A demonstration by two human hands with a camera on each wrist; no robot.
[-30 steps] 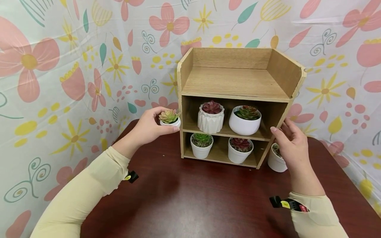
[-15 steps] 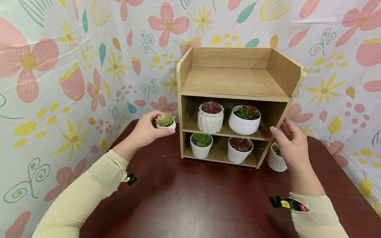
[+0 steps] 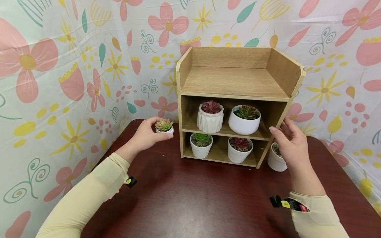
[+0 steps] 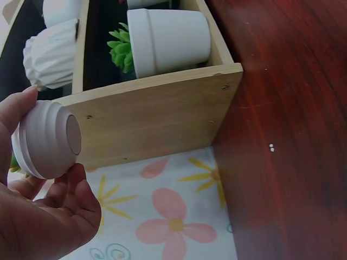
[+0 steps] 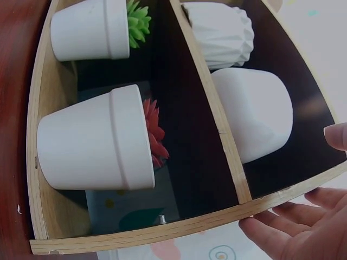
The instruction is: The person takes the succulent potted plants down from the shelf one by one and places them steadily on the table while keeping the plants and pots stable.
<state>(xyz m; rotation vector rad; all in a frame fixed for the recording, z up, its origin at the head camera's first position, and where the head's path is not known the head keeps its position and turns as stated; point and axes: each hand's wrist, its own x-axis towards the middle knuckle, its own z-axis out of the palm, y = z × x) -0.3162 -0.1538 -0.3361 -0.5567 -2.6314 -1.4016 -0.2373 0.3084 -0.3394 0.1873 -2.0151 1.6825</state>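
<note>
My left hand (image 3: 145,135) holds a small white potted succulent (image 3: 164,126) with yellow-green leaves, just left of the wooden shelf (image 3: 232,81). In the left wrist view the pot (image 4: 50,140) is tipped sideways to the camera, between thumb and fingers, its round base showing. At the shelf's right side panel, my right hand (image 3: 293,142) grips the edge. The right wrist view has the thumb (image 5: 337,136) on the inner side and the fingers (image 5: 293,216) along the outer face.
On the middle shelf stand a ribbed pot (image 3: 210,120) and a round white bowl pot (image 3: 244,123). Below are a green succulent (image 3: 201,147) and a dark red one (image 3: 240,152). Another white pot (image 3: 276,162) stands right of the shelf, partly behind my right hand. A floral curtain (image 3: 98,66) hangs behind.
My left hand has moved left, away from the shelf's side, and a little lower with the potted succulent. My right hand has stayed on the shelf's edge.
</note>
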